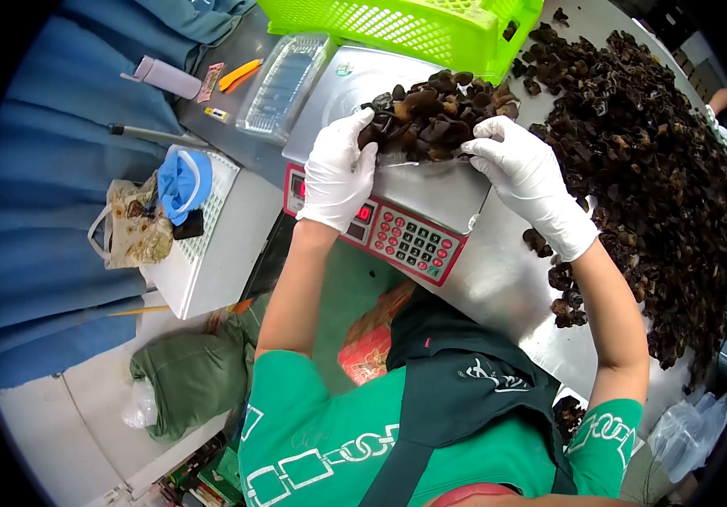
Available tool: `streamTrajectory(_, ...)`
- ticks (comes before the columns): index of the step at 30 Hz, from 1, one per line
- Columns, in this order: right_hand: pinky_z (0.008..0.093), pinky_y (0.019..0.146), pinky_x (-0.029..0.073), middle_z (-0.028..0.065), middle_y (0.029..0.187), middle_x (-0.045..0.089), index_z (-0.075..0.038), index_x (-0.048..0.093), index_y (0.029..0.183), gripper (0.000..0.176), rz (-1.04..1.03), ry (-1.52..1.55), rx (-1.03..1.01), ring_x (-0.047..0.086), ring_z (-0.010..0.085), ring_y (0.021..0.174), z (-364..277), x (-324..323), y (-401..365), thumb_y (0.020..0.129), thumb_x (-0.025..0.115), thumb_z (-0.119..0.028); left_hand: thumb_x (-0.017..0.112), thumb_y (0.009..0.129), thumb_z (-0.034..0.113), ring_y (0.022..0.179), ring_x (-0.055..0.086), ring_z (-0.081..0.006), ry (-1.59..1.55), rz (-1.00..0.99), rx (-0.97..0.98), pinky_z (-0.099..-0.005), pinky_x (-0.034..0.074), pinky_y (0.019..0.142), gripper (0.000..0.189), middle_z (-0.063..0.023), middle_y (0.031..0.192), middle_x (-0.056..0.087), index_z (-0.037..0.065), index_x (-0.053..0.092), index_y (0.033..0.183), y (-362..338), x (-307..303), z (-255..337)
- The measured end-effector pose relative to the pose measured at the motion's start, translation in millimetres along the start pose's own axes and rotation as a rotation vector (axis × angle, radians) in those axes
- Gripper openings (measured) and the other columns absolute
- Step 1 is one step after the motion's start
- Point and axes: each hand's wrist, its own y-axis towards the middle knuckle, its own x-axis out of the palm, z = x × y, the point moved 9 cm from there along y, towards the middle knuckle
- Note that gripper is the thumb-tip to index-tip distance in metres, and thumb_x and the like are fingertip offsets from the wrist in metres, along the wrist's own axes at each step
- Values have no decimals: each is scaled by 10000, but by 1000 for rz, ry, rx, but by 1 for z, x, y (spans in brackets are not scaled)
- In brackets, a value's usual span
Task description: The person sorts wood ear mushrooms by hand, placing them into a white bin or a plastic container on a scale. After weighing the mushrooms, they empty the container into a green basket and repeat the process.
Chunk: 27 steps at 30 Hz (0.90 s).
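A steel worktop (507, 279) fills the right half of the view, and most of it is covered by a broad loose pile of dark dried fungus (642, 186) that runs from the far edge down toward the person's right elbow. Beyond it stands a bright green basket (397, 25), its near corner just behind an electronic scale (406, 232) with a red keypad. On the scale's pan sits a much smaller heap of fungus (435, 114). Going by how things lie, only this modest portion has come onto the scale, while by far the greater part still lies on the worktop. Both hands wear white gloves and bracket the heap from either side. The left hand (338, 173) has its fingers curled into the heap's left edge; whether they pinch any pieces cannot be told. The right hand (524, 173) is loosely spread, fingertips resting on the heap's right edge and closed on nothing. Left of the scale lies an empty-looking clear plastic tray (283, 80). At the far right edge, another person's gloved hand (723, 135) shows beside the big pile.
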Motion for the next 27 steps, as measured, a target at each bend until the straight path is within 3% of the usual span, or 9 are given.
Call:
streamTrajectory(4, 287, 751, 567, 58, 991, 698, -97, 753, 1057, 188, 110, 392, 194, 710, 213, 856, 19, -14, 15, 878, 757, -39, 737, 850, -12, 1109, 637, -314, -40, 52, -43, -395, 521, 973, 456, -141, 1194, 680, 36, 647, 1294, -5, -2, -10)
streamTrajectory(5, 290, 765, 565, 56, 1001, 698, -99, 758, 1068, 208, 165, 362, 148, 708, 204, 871, 18, -21, 23, 872, 756, -30, 740, 842, 2, 1098, 622, -341, -38, 81, -44, -418, 515, 961, 449, -141, 1182, 686, 38, 653, 1281, -7, -5, -8)
streamTrajectory(8, 307, 804, 568, 57, 1046, 700, -111, 754, 1091, 220, 319, 198, 127, 707, 235, 918, 14, -36, 44, 874, 766, -80, 725, 877, -21, 1138, 632, -298, 49, 88, -4, -381, 504, 1009, 439, -144, 1208, 662, 28, 645, 1305, -8, -10, 0)
streamTrajectory(12, 390, 920, 534, 56, 1118, 707, -112, 739, 1140, 289, 93, -89, -7, 661, 268, 1056, 11, -1, 45, 924, 731, -303, 704, 926, 20, 1175, 638, -284, 51, 141, -7, -367, 495, 1032, 404, -142, 1274, 656, 29, 636, 1325, -13, -20, -4)
streamTrajectory(15, 393, 912, 544, 78, 1105, 730, -104, 738, 1155, 253, 205, -8, 1, 678, 288, 1022, 18, -26, 37, 933, 728, -224, 698, 911, 31, 1171, 618, -307, 52, 188, -67, -384, 495, 1016, 414, -140, 1287, 650, 55, 633, 1319, -21, -35, -18)
streamTrajectory(17, 340, 891, 554, 72, 1098, 740, -95, 759, 1108, 179, 306, 141, 72, 692, 225, 991, 35, -52, 30, 933, 719, -110, 697, 914, 17, 1161, 633, -265, -8, 238, -149, -369, 503, 997, 412, -119, 1288, 660, 61, 639, 1319, -28, -49, -35)
streamTrajectory(21, 249, 868, 530, 28, 1121, 744, -94, 767, 1144, 183, 282, 333, 362, 679, 107, 968, 90, -79, -2, 978, 703, -134, 667, 956, 16, 1144, 634, -182, -124, 287, -356, -324, 510, 972, 388, -92, 1284, 663, 43, 627, 1341, -36, -78, -68)
streamTrajectory(23, 271, 955, 513, 43, 1164, 740, -78, 763, 1169, 201, 204, 246, 437, 670, 128, 1066, 112, -85, -19, 998, 680, -145, 643, 975, 31, 1120, 647, -173, -124, 314, -414, -327, 525, 955, 373, -95, 1255, 669, 33, 621, 1348, -38, -92, -84)
streamTrajectory(27, 286, 1036, 485, 64, 1205, 731, -36, 733, 1225, 247, 153, 402, 612, 658, 140, 1130, 138, -74, -50, 1014, 670, -147, 668, 969, 64, 1010, 646, -127, -136, 318, -460, -294, 526, 912, 364, -71, 1168, 686, 41, 632, 1331, -31, -117, -83)
